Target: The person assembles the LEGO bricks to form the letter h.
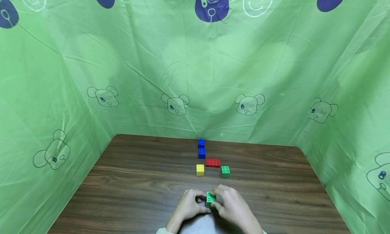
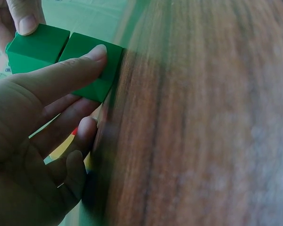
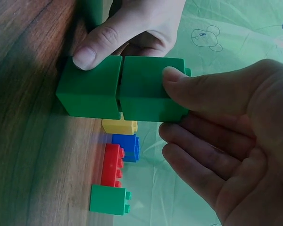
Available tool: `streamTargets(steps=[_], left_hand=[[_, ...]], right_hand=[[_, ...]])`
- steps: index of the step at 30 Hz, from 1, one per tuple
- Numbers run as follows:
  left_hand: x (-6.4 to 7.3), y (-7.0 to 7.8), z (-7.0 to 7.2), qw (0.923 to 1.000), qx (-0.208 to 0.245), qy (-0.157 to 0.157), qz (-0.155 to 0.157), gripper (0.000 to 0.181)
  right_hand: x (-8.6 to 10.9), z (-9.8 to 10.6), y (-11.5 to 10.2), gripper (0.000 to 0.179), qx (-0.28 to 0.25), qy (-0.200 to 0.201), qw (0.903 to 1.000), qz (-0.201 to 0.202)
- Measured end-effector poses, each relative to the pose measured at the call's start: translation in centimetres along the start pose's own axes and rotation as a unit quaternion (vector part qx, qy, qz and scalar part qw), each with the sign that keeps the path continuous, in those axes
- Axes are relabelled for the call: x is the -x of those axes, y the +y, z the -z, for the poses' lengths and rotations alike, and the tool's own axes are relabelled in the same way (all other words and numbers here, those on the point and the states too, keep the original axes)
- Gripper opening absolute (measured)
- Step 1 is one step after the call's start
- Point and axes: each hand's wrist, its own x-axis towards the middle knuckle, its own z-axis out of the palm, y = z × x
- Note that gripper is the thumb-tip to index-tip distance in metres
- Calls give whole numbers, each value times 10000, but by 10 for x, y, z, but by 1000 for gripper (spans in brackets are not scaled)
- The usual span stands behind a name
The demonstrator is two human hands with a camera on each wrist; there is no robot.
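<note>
Two green bricks stand one on top of the other near the front of the table. My left hand (image 1: pixel 189 206) pinches the lower green brick (image 3: pixel 92 92) between thumb and fingers, down at the tabletop. From the other side, my right hand (image 1: pixel 233 206) grips the upper green brick (image 3: pixel 148 89), its thumb on the near face. A thin dark seam runs between the two bricks in both wrist views. Studs on the upper brick show from above in the head view, partly covered by right fingers.
Beyond my hands on the wooden table (image 1: pixel 137 180) lie a yellow brick (image 1: pixel 199 170), a longer red brick (image 1: pixel 212 163) and another green brick (image 1: pixel 225 171). Two blue bricks (image 1: pixel 201 153) sit farther back. A green printed curtain (image 1: pixel 213 68) encloses the table's back and sides.
</note>
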Motion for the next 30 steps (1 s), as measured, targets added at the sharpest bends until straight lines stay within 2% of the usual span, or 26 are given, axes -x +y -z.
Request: streamTargets(steps=[13,22,26,30], left_hand=[[0,1,1,9999,10,-9,101,34],[1,3,2,10000,51,-31,79,33],[2,2,2,10000,-23,-91,-20,32],[3,3,1,9990,-312,-212,-230,30]], right_hand=[[-2,2,-5,25,145,40,9999,82],[1,-5,-1,24,-449,249,9986,-124],[3,-7,0,24,-559,248,9980,-127],[2,-7,2,24,-531,186,9983,-150]])
